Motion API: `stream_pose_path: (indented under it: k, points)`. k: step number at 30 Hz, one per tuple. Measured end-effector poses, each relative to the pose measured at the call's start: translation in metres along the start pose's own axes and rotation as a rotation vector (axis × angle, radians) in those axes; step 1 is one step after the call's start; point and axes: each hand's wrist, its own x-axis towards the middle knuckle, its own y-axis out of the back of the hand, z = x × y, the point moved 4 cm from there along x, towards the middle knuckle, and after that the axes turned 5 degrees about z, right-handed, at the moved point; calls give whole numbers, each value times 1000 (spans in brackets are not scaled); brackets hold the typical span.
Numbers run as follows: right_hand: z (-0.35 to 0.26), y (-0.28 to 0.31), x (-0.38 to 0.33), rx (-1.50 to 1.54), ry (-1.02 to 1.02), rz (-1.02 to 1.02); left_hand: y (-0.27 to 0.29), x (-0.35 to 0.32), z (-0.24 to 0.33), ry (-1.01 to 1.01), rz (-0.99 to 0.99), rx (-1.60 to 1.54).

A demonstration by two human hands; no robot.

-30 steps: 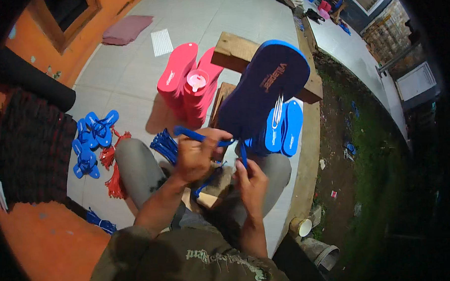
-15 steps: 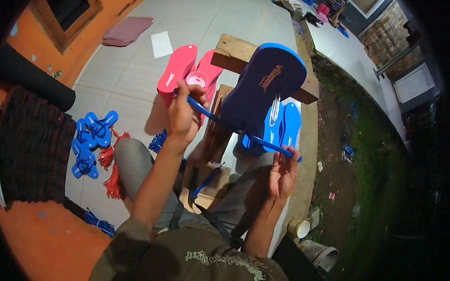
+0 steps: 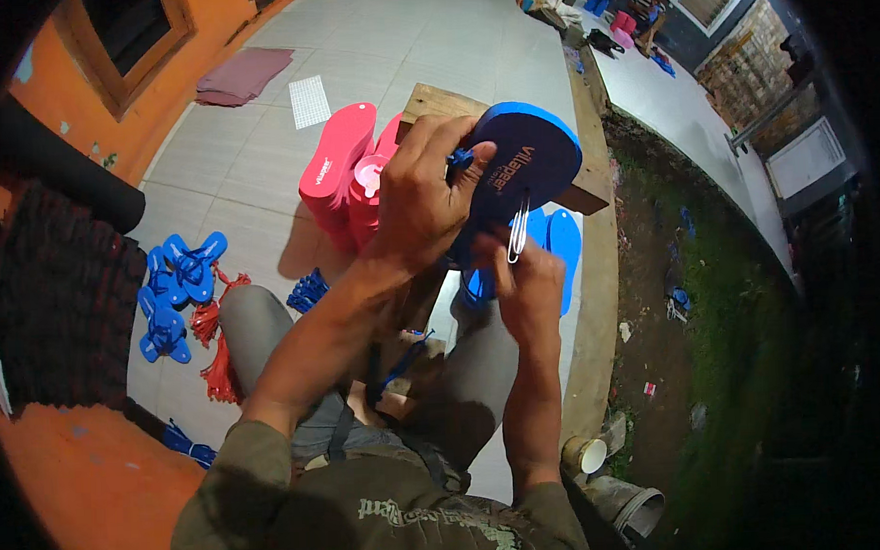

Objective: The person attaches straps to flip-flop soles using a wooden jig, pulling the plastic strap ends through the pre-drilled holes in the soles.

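Observation:
A flip-flop sole (image 3: 530, 165), dark on its face and blue along its edge, leans on a wooden stand (image 3: 444, 102) in front of me. My left hand (image 3: 422, 183) covers its left side and pinches a blue sandal strap (image 3: 460, 158) between thumb and fingers. My right hand (image 3: 530, 282) is curled at the lower part of the sole, its fingertips partly blurred; what they hold is hidden. Just above those fingertips, a bent metal wire loop (image 3: 518, 235) lies against the sole. The lower end of the sole is behind my hands.
Pink soles (image 3: 335, 172) with a small cup (image 3: 369, 173) stand beyond my left hand; blue soles (image 3: 563, 242) stand at right. Finished blue sandals (image 3: 180, 270), red straps (image 3: 220, 370) and blue straps (image 3: 308, 291) lie on the tiles. A ledge drops to grass; a person (image 3: 649, 20) sits far off.
Both hands have come in from the stretched ends of the blue strap. The left has moved right over the sole, and the right has moved up and left beside the wire loop.

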Motion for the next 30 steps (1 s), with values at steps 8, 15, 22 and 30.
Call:
stream_pose_path:
  k: [8,15,22,30]
  points:
    - [0,-3,-24,908,-71,102,-8,10,-7,71,-255,-118]
    - [6,-11,-22,920,-82,25,-3,6,7,208,-349,-194]
    - [6,-17,-27,1023,-271,3,-8,5,-4,273,-386,-353]
    - [8,-22,-32,1048,-229,56,-10,3,-6,325,-343,-431]
